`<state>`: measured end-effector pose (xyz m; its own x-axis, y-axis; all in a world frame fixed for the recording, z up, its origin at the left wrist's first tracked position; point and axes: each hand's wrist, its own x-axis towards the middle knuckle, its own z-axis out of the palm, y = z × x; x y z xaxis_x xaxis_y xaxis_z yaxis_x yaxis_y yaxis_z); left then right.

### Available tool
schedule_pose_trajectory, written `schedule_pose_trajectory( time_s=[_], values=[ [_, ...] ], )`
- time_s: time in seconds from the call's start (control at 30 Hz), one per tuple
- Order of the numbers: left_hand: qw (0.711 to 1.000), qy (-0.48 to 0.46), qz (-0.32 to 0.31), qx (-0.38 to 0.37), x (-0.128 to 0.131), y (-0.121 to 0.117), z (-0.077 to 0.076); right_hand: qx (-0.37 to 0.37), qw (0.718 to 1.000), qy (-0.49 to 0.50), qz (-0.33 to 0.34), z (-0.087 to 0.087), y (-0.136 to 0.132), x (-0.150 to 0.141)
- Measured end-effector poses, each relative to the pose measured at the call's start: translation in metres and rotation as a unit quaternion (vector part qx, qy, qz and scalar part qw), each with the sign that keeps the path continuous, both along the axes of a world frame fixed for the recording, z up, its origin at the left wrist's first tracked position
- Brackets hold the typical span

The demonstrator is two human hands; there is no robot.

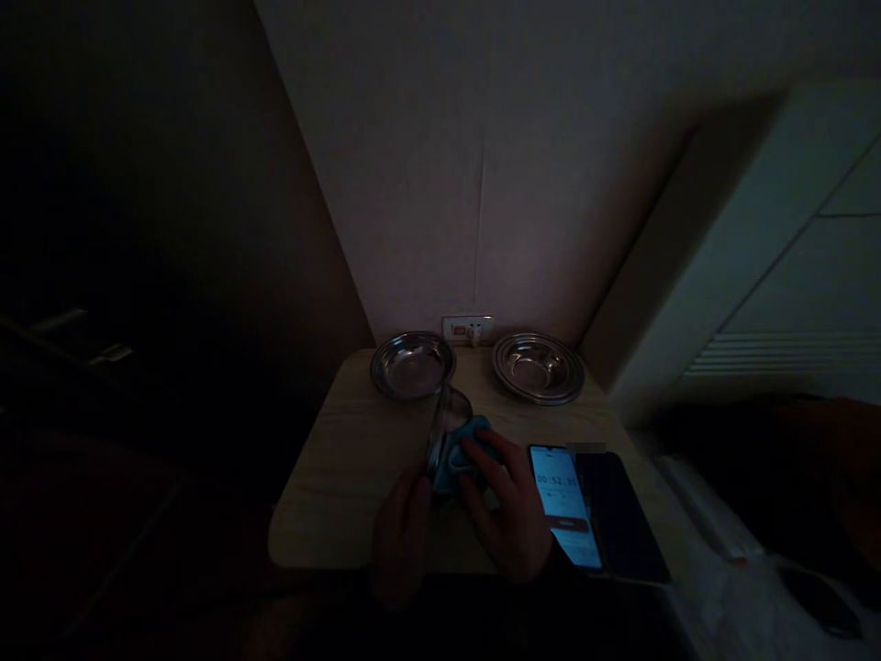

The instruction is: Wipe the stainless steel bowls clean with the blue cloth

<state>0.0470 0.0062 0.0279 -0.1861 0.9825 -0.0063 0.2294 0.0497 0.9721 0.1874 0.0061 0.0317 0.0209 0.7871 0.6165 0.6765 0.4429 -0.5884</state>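
My left hand (403, 532) grips the lower edge of a shiny metal bowl (449, 409), which is tipped up on its side above the table. Pressed against its inner face is a blue cloth (455, 459). The fingers of my right hand (509, 505) are bent over this cloth and hold it. Dim light hides the bowl's lower part and some of my fingertips.
On the wooden table (330, 487), a metal bowl (413, 365) stands at the back left and stacked metal bowls (538, 369) at the back right. A lit phone (561, 500) and a dark flat object (623, 514) lie right. Behind is a wall socket (468, 329).
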Motion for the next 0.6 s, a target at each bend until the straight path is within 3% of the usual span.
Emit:
schedule_pose_trajectory(
  time_s=[0.37,0.6],
  values=[
    [0.997,0.018,0.025,0.070,0.021,-0.012,-0.006,0.040,0.999,-0.024,0.010,-0.001,-0.006,0.010],
    [0.998,0.024,0.027,0.060,0.029,-0.012,0.002,0.024,0.999,-0.033,0.029,0.001,-0.001,0.021]
  ],
)
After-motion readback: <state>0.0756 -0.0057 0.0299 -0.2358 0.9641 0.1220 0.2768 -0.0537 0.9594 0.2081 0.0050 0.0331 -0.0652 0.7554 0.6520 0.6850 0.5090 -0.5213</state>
